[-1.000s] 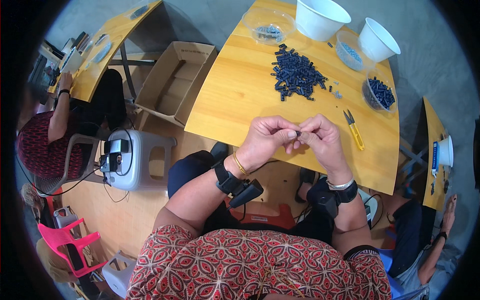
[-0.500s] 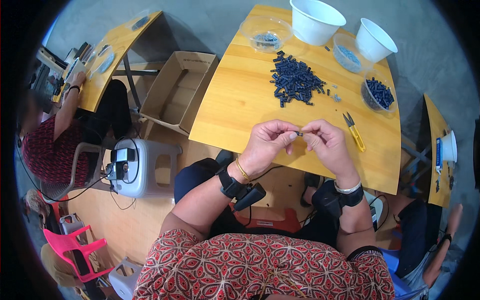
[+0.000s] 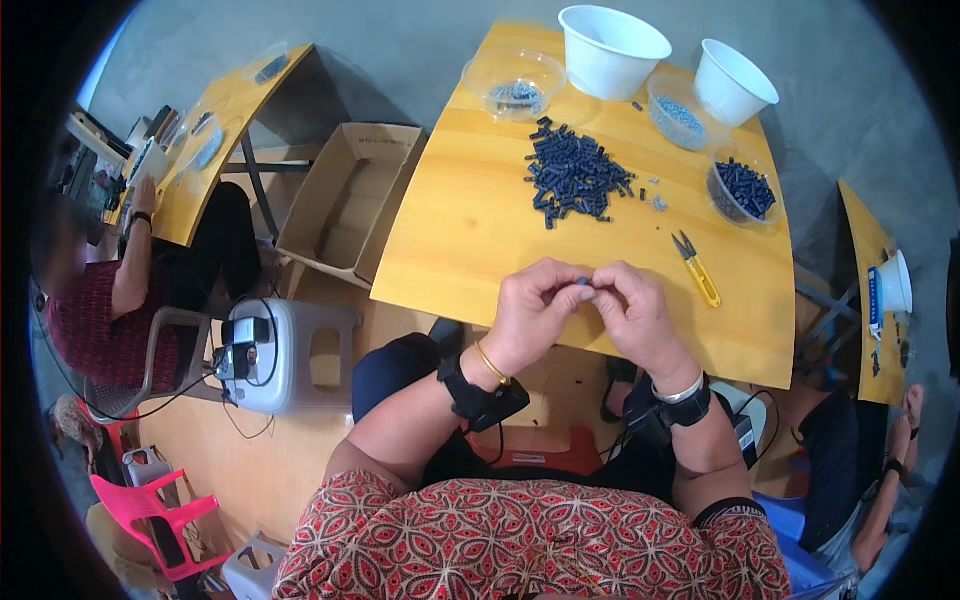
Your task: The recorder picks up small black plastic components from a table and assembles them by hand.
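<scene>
Above the table's near edge, my left hand [image 3: 532, 312] and my right hand [image 3: 636, 312] meet at their fingertips. Between them is a small dark blue plastic piece [image 3: 583, 283], mostly covered by the fingers. Both hands are closed in a pinch on it; whether something smaller is held too is hidden. Farther in lies a heap of similar dark plastic pieces [image 3: 575, 172], with a few tiny silvery bits [image 3: 658, 203] beside its right side. Yellow-handled thread snips [image 3: 702, 276] rest on the table to the right of my right hand, blades pointing away.
Along the yellow table's [image 3: 450, 240] far side stand two white tubs [image 3: 615, 60], a clear bowl [image 3: 500, 75] and a clear tub [image 3: 675, 100] of small silvery parts. A clear tub of dark pieces [image 3: 743, 190] sits right. Other people [image 3: 115, 300] work at neighbouring tables; an open cardboard box [image 3: 350, 200] lies left.
My fingertips have drawn closer together, covering more of the small piece. The view has shifted slightly, so the table sits lower in the picture. The person at left has shifted a hand.
</scene>
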Demonstrator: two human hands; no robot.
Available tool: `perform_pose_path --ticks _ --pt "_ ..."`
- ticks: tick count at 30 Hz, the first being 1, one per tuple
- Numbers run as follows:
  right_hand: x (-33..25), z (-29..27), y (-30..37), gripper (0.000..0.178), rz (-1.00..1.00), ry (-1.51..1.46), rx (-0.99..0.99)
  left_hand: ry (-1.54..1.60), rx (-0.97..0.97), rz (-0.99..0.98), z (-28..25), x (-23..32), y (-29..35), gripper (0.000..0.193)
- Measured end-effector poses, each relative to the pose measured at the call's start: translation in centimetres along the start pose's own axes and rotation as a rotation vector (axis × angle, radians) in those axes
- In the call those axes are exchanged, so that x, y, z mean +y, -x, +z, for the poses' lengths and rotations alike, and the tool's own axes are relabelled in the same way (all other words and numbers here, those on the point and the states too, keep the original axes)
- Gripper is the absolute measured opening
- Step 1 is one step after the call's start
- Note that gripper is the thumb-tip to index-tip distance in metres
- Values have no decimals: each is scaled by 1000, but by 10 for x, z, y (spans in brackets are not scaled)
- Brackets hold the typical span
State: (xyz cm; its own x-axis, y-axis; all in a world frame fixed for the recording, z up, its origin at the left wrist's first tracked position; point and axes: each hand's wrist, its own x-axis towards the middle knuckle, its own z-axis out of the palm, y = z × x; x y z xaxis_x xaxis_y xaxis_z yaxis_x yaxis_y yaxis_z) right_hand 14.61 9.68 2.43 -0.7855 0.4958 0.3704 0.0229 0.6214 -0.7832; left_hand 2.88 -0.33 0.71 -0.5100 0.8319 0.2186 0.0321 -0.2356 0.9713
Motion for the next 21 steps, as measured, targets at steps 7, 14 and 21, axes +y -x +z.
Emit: perform_pose_path --ticks 7,14,21 --pt "9 -2 4 11 -172 331 -20 -636 -37 346 0 -5 -5 11" --pt "2 -19 -1 9 75 145 -26 -746 -94 419 4 3 -4 10" --pt "4 16 -18 13 33 349 193 -736 -124 467 7 -1 1 5"
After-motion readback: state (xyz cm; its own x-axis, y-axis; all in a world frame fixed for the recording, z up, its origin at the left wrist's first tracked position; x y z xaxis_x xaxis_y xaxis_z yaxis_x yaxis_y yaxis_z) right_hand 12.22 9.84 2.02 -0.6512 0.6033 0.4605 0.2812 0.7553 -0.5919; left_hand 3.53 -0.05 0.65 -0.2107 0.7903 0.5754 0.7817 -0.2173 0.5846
